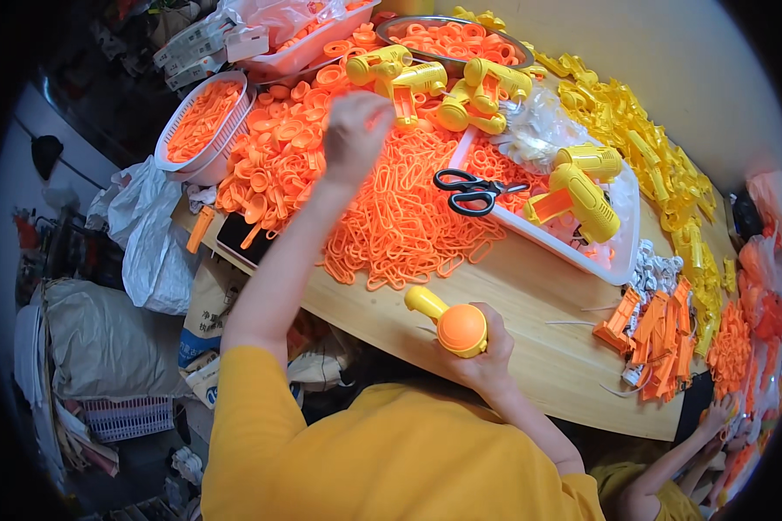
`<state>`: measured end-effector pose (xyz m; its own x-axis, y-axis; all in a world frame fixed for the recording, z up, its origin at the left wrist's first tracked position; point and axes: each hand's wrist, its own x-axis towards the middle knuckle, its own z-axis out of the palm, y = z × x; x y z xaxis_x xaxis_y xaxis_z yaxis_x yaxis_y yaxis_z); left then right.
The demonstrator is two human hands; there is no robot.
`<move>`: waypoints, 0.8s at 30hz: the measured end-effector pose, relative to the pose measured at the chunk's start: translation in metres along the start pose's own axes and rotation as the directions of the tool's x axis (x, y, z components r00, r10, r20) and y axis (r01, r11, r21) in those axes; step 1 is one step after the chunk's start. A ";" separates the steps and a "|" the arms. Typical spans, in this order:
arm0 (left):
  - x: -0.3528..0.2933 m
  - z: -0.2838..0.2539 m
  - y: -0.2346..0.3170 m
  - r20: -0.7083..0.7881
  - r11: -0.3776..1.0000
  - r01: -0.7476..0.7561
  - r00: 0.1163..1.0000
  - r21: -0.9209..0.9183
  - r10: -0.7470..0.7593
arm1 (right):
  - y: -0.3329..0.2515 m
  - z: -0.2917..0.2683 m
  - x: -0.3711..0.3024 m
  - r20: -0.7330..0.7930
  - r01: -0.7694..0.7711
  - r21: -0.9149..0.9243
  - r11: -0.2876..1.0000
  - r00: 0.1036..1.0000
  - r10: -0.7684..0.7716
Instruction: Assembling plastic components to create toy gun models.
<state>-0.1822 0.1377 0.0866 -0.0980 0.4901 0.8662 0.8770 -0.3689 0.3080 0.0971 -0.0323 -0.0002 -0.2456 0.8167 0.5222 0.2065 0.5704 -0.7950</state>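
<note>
In my right hand (488, 354), held at the near edge of the table, is a yellow toy hair dryer (424, 303) with a round orange cap (462, 328) facing up. My fingers wrap round its body. My left hand (354, 135) is raised over the pile of orange cups and rings (291, 130), blurred by motion. Its fingers look curled together, with a bit of orange showing among them that I cannot make out. Below that hand spreads a heap of orange oblong loops (400, 208). Several yellow dryer bodies (419, 80) lie just beyond it.
Black-handled scissors (476, 189) rest on the loops beside a white tray (621, 260) of parts. Orange handles (660, 334) lie at right, yellow shells (639, 130) along the wall. A white basket (172, 148) stands far left. Another person's hand (719, 415) works at lower right.
</note>
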 end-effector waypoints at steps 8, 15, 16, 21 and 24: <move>0.020 0.033 -0.092 0.420 0.861 -0.066 0.890 0.505 -0.178 | 0.001 0.001 0.000 -0.010 -0.006 -0.013 1.000 1.000 0.005; 0.013 0.016 -0.093 0.168 0.972 -0.006 0.985 0.235 -0.035 | -0.002 -0.002 0.004 0.015 -0.066 0.039 0.997 0.998 0.065; 0.010 0.012 -0.084 0.171 0.972 -0.006 0.985 0.235 -0.035 | 0.000 -0.002 0.004 0.004 -0.089 0.054 0.995 0.996 0.089; -0.037 -0.016 0.031 0.509 0.396 0.677 0.732 -0.620 -0.453 | 0.011 -0.013 0.006 -0.022 -0.205 0.067 0.976 0.978 0.207; -0.074 -0.030 0.077 0.828 -0.009 0.898 0.401 -0.439 -0.392 | 0.017 -0.016 0.006 -0.011 -0.379 0.258 0.889 0.919 0.395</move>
<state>-0.1216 0.0497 0.0583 0.0066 0.9950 -0.0997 -0.3029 0.0970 0.9481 0.1145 -0.0160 -0.0055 -0.1331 0.9766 0.1691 0.0320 0.1747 -0.9841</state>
